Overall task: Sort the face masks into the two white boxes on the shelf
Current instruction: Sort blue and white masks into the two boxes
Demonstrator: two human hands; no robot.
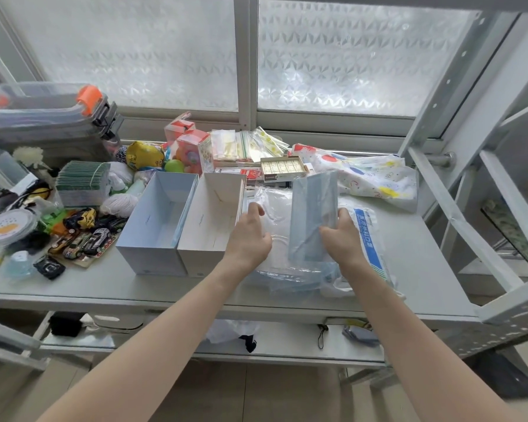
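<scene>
Right hand (pixel 342 236) grip clamped on blue masks (pixel 313 214), left hand (pixel 250 236) fingers spread on plastic bag (pixel 272 208), beside white boxes (pixel 153 239).

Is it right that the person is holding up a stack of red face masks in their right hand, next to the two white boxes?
Not quite. The head view shows the face masks are light blue, not red. The rest holds: the right hand holds the stack upright, beside the two white boxes.

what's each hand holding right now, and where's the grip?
Right hand: stack of blue face masks, stood upright, grip on its lower right edge. Left hand: resting on the clear plastic mask bag; whether it pinches it cannot be told.
</scene>
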